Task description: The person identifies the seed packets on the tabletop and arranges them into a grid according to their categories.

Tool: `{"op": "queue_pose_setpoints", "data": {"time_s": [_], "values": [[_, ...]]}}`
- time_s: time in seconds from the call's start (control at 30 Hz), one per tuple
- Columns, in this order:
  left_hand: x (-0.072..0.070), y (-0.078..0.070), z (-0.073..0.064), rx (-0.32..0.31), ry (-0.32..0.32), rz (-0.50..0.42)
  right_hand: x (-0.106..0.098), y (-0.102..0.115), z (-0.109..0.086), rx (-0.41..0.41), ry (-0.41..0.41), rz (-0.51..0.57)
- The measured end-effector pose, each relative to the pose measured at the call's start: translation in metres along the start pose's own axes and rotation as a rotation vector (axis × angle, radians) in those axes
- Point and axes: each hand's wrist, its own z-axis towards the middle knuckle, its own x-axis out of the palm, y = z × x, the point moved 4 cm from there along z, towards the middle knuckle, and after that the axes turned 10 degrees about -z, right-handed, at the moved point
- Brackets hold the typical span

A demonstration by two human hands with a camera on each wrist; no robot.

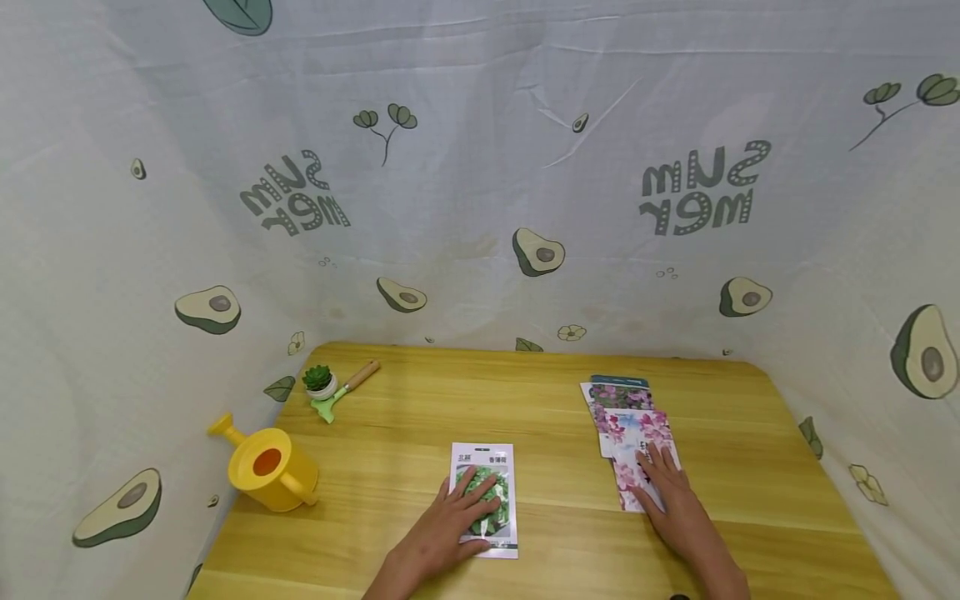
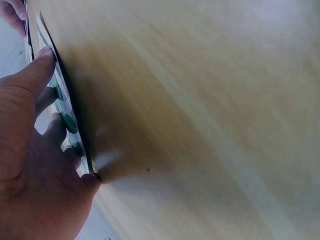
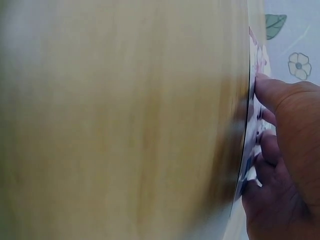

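Spread fingers of my left hand (image 1: 444,527) rest on a white seed packet (image 1: 501,500) printed with green leaves, lying flat on the table and partly hidden by the hand. In the left wrist view the thumb lies along the edge of that packet. Farther right, my right hand (image 1: 678,510) rests its extended fingers on a pink-flowered seed packet (image 1: 624,429). This one overlaps more packets (image 1: 621,395) behind it, one with a dark top and purple flowers. From the right wrist, the thumb and fingertips touch the packet's surface.
A yellow watering can (image 1: 294,467) stands at the table's left edge. Behind it are a small potted succulent (image 1: 320,382) and a green hand tool with a wooden handle (image 1: 362,375). Avocado-print cloth (image 1: 480,208) encloses the wooden table (image 1: 540,425) at the back and sides.
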Motion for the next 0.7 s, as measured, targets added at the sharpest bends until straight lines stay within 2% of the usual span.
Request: {"op": "queue_pose_setpoints", "data": {"time_s": [0.2, 0.43, 0.57, 0.7], "values": [[0.000, 0.002, 0.000, 0.013, -0.013, -0.001, 0.001, 0.001, 0.001, -0.012, -0.012, -0.009], [0.009, 0.010, -0.001, 0.075, -0.050, -0.044, 0.000, 0.005, -0.002, -0.017, -0.017, -0.030], [0.010, 0.012, -0.002, 0.071, -0.055, -0.047, 0.001, 0.006, -0.003, -0.025, -0.015, -0.040], [0.004, 0.006, -0.002, 0.048, -0.045, -0.029, 0.002, 0.008, -0.002, -0.019, -0.004, -0.066]]}}
